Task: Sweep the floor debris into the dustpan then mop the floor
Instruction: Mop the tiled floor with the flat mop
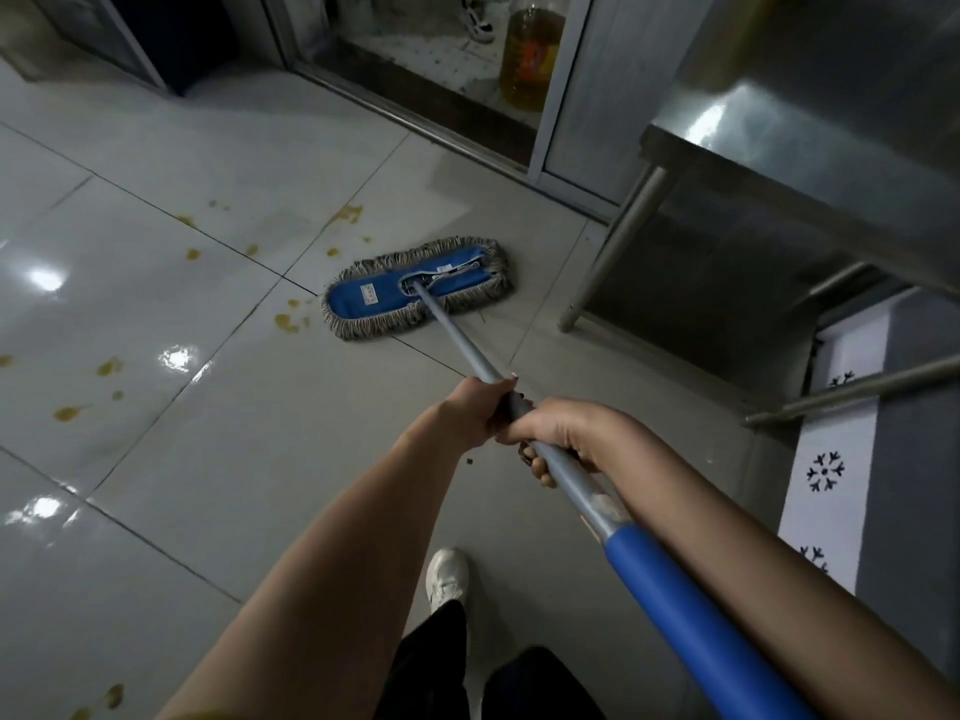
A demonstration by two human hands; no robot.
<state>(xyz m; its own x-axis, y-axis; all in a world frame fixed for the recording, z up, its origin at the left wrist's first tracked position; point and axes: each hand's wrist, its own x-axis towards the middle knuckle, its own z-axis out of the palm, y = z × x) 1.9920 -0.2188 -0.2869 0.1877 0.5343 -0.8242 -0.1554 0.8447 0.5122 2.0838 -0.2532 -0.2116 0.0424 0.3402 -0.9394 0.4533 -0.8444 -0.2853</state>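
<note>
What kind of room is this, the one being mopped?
Probably a commercial kitchen, or its back area: a stainless steel table stands on the glossy tiled floor, a large jug of yellowish liquid stands at the back, and yellow-brown spills dot the tiles by the mop.

On the floor point(249, 449) the mop point(371, 298) rests with stains point(287, 322) to its left, the bench point(789, 127) to its right, a bottle point(531, 52) behind.

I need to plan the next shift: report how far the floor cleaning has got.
Done, apparently: sweeping, since no broom or dustpan shows, though a dark speck lies near the hands. In hand: mopping; left hand and right hand grip the mop handle, mop head flat on the tiles. Left: the yellow-brown stains left of the mop head.
</note>
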